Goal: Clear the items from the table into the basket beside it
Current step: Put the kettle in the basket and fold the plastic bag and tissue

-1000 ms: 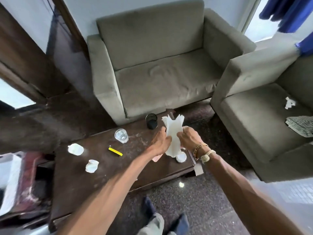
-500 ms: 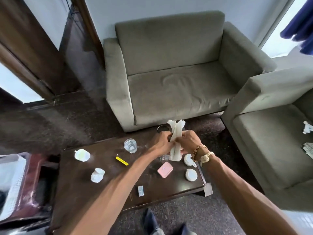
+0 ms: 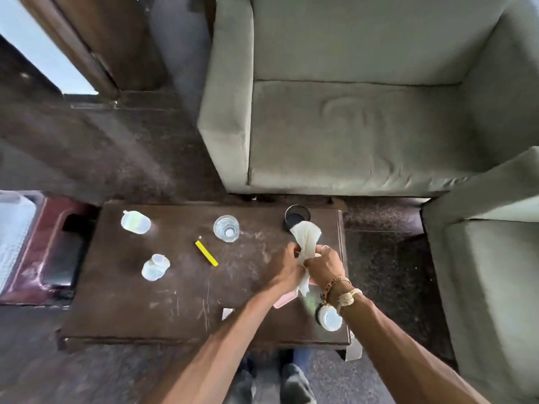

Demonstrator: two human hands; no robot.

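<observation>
Both my hands grip a bunched white paper sheet above the right part of the dark wooden table; my left hand squeezes its middle and my right hand closes beside it. On the table lie a clear glass, a yellow strip, a white lid-like piece, a small white cup on its side, a black cup, a pink case partly under my arms, a small white card and a white round jar. The maroon basket stands left of the table.
A grey sofa stands just behind the table and another grey seat to its right. A white cloth lies at the basket's left edge. My feet are at the table's near edge. Dark floor surrounds everything.
The view has tilted down and closer to the table. My hands have squeezed the paper into a tighter bunch and lowered it slightly toward the tabletop.
</observation>
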